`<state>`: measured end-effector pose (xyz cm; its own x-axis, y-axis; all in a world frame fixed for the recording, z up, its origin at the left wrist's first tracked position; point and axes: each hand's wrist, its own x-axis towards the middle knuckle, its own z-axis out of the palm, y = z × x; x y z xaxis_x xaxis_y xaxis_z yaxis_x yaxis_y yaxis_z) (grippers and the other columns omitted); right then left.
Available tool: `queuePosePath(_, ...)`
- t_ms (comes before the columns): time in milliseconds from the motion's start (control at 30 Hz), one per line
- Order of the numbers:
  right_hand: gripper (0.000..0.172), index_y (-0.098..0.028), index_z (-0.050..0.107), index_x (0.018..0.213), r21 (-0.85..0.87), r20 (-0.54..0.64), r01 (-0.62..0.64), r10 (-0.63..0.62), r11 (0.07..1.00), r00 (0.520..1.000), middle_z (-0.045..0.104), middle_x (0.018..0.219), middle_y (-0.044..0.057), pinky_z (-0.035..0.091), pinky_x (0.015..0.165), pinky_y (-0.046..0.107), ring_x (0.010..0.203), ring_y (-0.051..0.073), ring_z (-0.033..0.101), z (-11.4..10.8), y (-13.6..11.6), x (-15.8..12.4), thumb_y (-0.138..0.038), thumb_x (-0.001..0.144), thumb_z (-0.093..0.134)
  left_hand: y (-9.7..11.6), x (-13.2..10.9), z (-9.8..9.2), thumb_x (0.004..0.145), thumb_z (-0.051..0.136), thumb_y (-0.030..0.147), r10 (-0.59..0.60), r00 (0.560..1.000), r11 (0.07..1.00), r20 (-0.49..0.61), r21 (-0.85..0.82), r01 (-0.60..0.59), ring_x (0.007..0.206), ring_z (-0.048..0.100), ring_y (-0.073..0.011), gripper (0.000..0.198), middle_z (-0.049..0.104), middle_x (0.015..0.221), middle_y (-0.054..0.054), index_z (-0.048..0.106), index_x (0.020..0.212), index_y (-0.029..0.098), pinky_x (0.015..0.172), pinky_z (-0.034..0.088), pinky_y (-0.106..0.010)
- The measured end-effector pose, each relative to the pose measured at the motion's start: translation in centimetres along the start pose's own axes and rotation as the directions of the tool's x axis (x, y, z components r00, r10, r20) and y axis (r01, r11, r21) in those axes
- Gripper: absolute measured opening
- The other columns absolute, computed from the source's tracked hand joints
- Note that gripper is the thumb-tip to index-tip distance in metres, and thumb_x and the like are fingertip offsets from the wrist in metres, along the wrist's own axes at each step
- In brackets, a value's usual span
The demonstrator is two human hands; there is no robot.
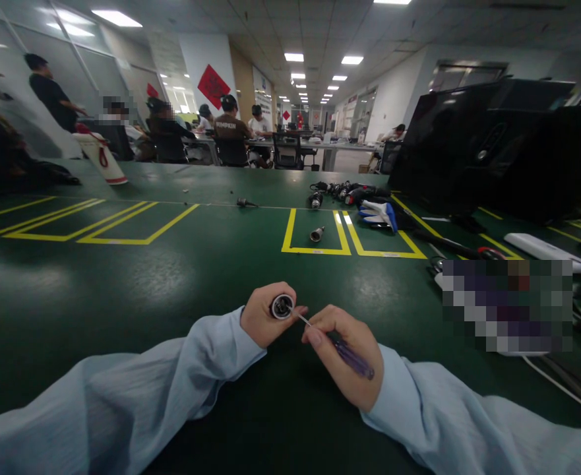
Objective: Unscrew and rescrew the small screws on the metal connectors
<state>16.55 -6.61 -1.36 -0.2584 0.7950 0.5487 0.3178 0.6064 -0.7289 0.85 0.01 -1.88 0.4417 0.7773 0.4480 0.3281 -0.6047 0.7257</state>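
My left hand (259, 315) is wrapped round a short cylindrical connector (283, 307); its open end, a pale metal rim around a dark inside, faces me. In my right hand (362, 340) is a small screwdriver (352, 359) with a translucent purple handle. Its thin shaft points left and up, and the tip is at the connector's opening; whether it touches a screw inside I cannot tell. Beyond the hands, a metal connector shell (316, 234) lies within a yellow taped outline (314, 251) on the green table (211, 284).
A dark connector piece (244, 202) lies farther back. At the back right are cabled connectors (339, 191), a blue-and-white glove (379, 214) and a black monitor (458, 145). A white power strip (547, 253) is at right. A paper cup (102, 157) stands far left; people sit beyond.
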Motion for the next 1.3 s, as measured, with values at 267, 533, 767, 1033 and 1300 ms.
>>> queuePosePath(267,0.008,-0.019,0.053,0.078,-0.015,0.047,0.104,-0.104,0.994,0.993,0.057,0.072,0.004,0.043,0.063,0.03,0.066,0.015,0.052,-0.1,0.4,0.3,-0.016,0.079,0.046,-0.1,-0.1,-0.1,0.064,0.063,0.025,-0.014,0.997,1.0,-0.072,-0.015,0.013,0.051,0.04,-0.0077,0.021,0.044,0.056,0.003,0.045,0.059,0.015,0.048,0.035,-0.02)
queuePosePath(533,0.01,-0.02,0.054,0.082,0.001,0.05,0.205,-0.204,0.979,0.978,0.059,0.072,0.005,0.044,0.062,0.03,0.067,0.016,0.054,-0.3,1.2,0.1,-0.015,0.077,0.048,-0.2,0.0,-0.6,0.067,0.059,0.025,-0.031,0.994,0.999,-0.102,0.011,0.032,0.053,0.04,-0.0082,0.017,0.043,0.059,0.003,0.045,0.065,0.015,0.049,0.035,-0.021)
queuePosePath(767,0.013,-0.021,0.054,0.085,-0.007,0.036,0.198,-0.198,0.98,0.98,0.059,0.074,0.005,0.044,0.064,0.032,0.069,0.016,0.054,-0.7,1.0,-0.1,-0.014,0.078,0.046,-0.9,0.0,-0.7,0.071,0.056,0.026,0.006,0.996,0.999,-0.084,0.034,-0.003,0.059,0.044,-0.0106,0.015,0.046,0.068,0.001,0.046,0.076,0.016,0.055,0.039,-0.023)
queuePosePath(1033,0.013,-0.02,0.054,0.084,-0.046,0.01,0.111,-0.111,0.993,0.994,0.059,0.078,0.005,0.044,0.068,0.032,0.073,0.017,0.054,-1.4,0.4,0.2,-0.012,0.079,0.046,-3.9,2.5,-2.6,0.066,0.061,0.041,0.2,0.956,0.884,-0.216,0.461,-0.081,0.084,0.047,-0.0206,0.031,0.05,0.086,-0.007,0.054,0.084,0.016,0.076,0.038,-0.034)
queuePosePath(1300,0.008,-0.018,0.054,0.081,-0.044,-0.064,-0.061,0.058,0.997,0.996,0.057,0.076,0.004,0.043,0.065,0.029,0.071,0.015,0.053,-1.5,3.0,1.5,-0.02,0.082,0.047,-9.0,7.8,-5.0,0.062,0.066,0.033,0.033,0.893,0.903,-0.45,0.395,0.166,0.081,0.052,-0.02,0.031,0.055,0.083,-0.005,0.06,0.088,0.016,0.075,0.042,-0.034)
